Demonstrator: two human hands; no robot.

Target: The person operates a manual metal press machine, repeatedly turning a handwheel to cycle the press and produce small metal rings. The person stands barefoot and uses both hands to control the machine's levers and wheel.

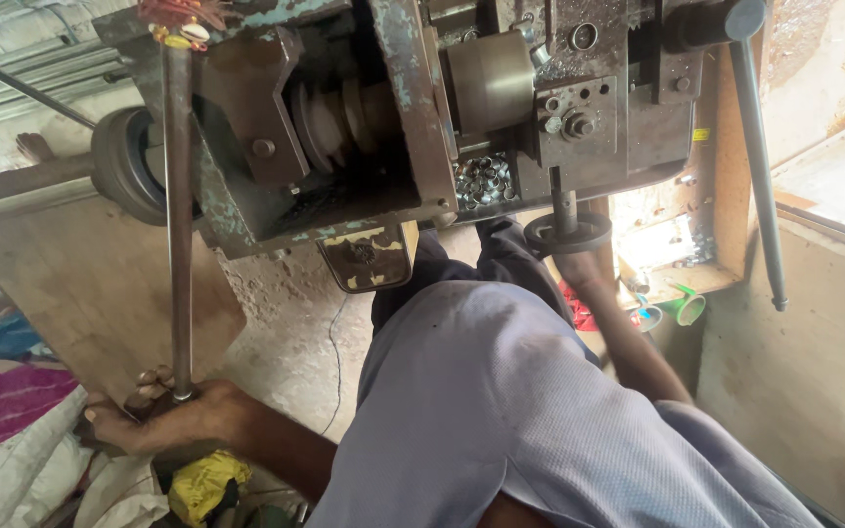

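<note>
Lilac-grey shirt cloth fills the near view. Below it, the left hand (163,416) is wrapped round the bottom end of a long steel lever rod (179,225); that grip is pressed tight. The right hand (579,266) reaches up to a small black handwheel (569,233) under the worn iron machine (393,117), fingers curled on its rim. This looks like a working stroke: lever pulled while the wheel is steadied. Room is tight: bundled cloth (2,430) crowds the left, the machine's lower edge hangs close, a second rod (757,166) leans right.
</note>
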